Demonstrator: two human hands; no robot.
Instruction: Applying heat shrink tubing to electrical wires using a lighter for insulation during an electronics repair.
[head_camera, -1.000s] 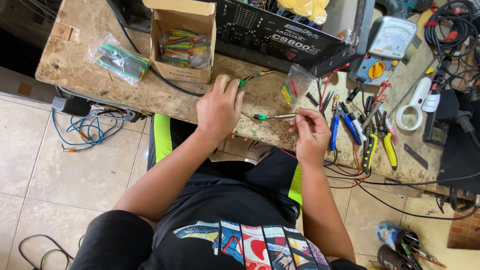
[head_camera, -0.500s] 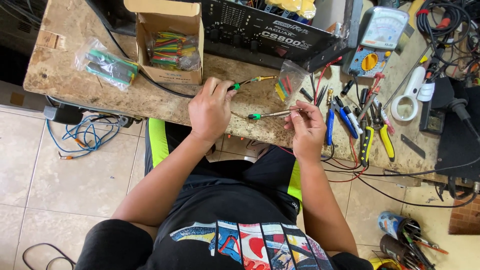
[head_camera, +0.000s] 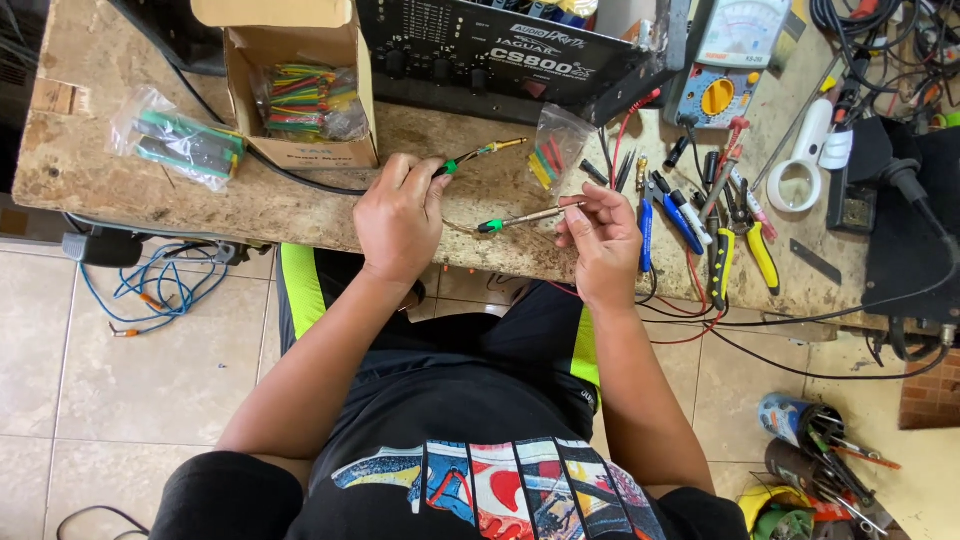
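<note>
The left hand (head_camera: 400, 220) pinches a black cable (head_camera: 300, 178) ending in a green-banded plug (head_camera: 485, 152) near the bench's (head_camera: 250, 205) front edge; the right hand (head_camera: 603, 240) grips a second green-banded plug (head_camera: 525, 217) by its tip, just beside; pliers (head_camera: 722, 262) lie rightward.

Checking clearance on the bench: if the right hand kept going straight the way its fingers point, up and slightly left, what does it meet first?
Likely the small clear plastic bag of coloured tubing pieces, lying just beyond the right hand and the thin metal plug pin it pinches. Behind that stands the black amplifier box. Depth is hard to judge from above.
</note>
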